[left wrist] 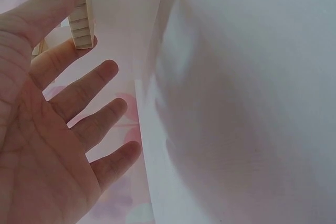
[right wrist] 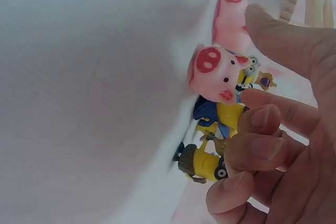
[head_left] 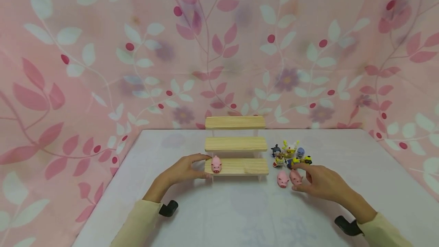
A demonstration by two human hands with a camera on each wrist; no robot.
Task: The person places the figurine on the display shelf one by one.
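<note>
My left hand is at the left end of the lowest board of a three-tier wooden display stand, thumb at its front edge and index finger at its back. The other fingers of my left hand are spread straight. A pink pig figurine stands on that board. My right hand reaches around a second pig figurine, thumb and index finger apart. Its index fingertip is right by the pig's ear. A third pig figurine stands just left of it, near the thumb of my right hand.
Behind the pigs stands a cluster of small figurines, among them a yellow one with goggles. A white cloth covers the table. A pink floral curtain hangs at the back.
</note>
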